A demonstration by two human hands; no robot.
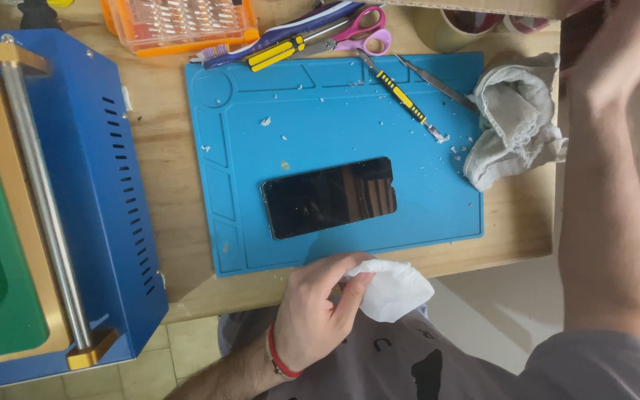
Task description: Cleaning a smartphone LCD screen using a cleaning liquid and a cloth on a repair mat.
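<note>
A black smartphone (330, 197) lies screen up, slightly tilted, in the middle of a blue silicone work mat (261, 148). My left hand (312, 315), with a red band on its wrist, pinches a crumpled white wipe (392, 290) at the table's near edge, just below the mat and phone. My right hand (627, 41) is raised at the far right beyond the table's corner. It is blurred, so I cannot make out its fingers or whether it holds anything.
A crumpled grey cloth (516, 118) sits on the mat's right edge. A yellow-black screwdriver (403, 96), tweezers (438, 83), pink scissors (361, 31) and an orange bit case (179, 24) lie along the back. A blue machine with a steel roller (38, 192) fills the left.
</note>
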